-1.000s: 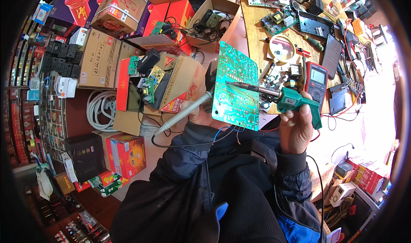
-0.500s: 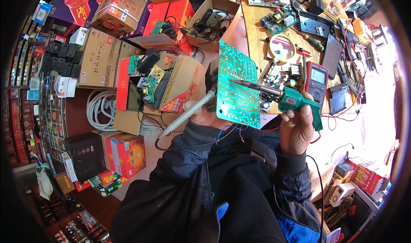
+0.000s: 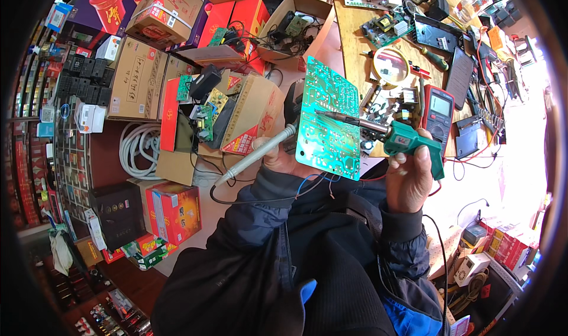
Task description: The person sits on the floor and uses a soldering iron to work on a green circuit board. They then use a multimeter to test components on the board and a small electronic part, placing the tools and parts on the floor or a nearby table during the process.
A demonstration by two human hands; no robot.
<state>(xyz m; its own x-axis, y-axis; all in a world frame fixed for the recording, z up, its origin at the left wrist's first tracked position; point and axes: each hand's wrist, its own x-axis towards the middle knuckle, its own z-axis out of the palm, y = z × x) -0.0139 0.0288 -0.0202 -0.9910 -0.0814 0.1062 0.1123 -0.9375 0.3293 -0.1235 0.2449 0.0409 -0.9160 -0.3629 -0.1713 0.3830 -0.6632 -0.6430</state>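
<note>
Two hands working: left (image 3: 283, 157) clamping board (image 3: 329, 125) and grey iron (image 3: 255, 155) upright at chest height before bench (image 3: 355, 46), right (image 3: 409, 179) fisting green gun (image 3: 408, 142), tip touching copper side — probably best bracing steadily, touching briefly.

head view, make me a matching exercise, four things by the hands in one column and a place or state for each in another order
Things:
1. green circuit board
2. teal soldering gun
3. red multimeter
4. white coiled hose

Places or states:
A. lying on the wooden bench
B. on the floor beside the cardboard boxes
C. held up in the left hand
D. in the grip of the right hand, tip on the board

Pairs: 1-C, 2-D, 3-A, 4-B
</note>
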